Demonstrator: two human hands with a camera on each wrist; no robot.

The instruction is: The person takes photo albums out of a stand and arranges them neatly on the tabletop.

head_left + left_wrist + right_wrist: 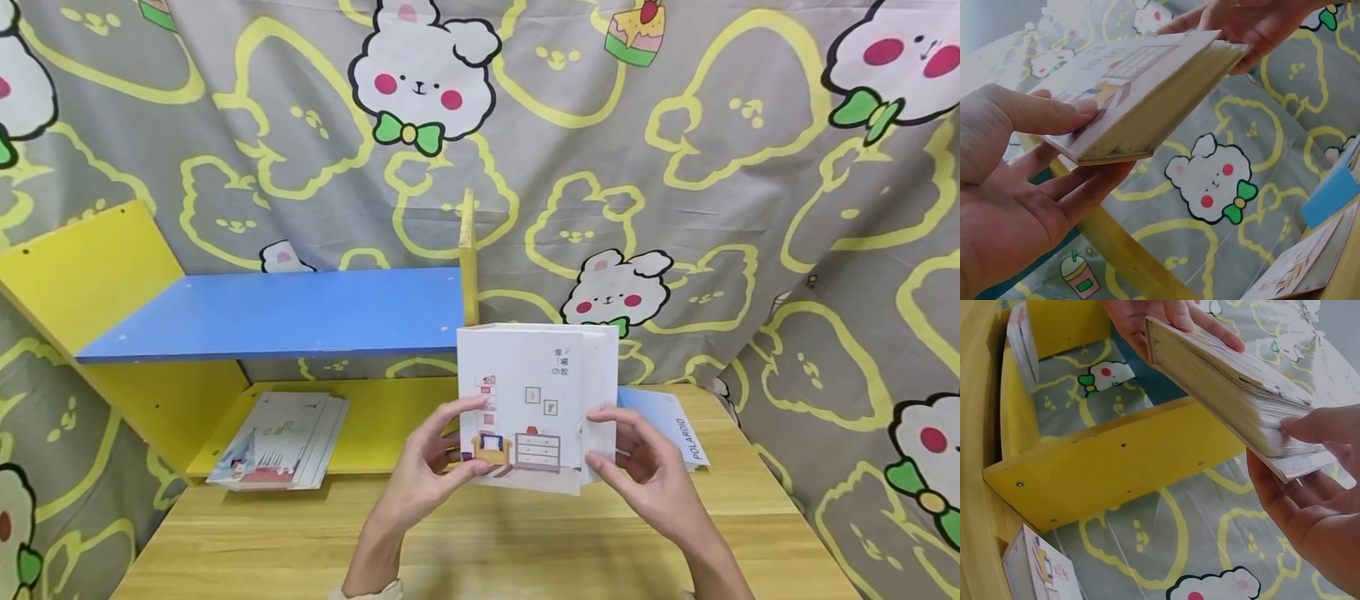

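Observation:
Both hands hold up a thick white photo album (536, 375) in front of me, its cover printed with a yellow armchair and a chest of drawers. At its left edge, my left hand (431, 454) grips it with the thumb low on the cover and fingers behind. My right hand (648, 462) pinches the right side, where the cover and the leaves stand slightly apart. In the right wrist view, the right thumb (1316, 428) presses on the edges of the leaves and the fingers lie underneath.
Similar white albums (281, 437) lie on the lower board of a yellow shelf unit (375, 417) with a blue upper board (322, 312). Behind the right hand, a blue and white item marked POLAROID (667, 425) lies on the wooden table (525, 550). A printed curtain (697, 108) hangs behind.

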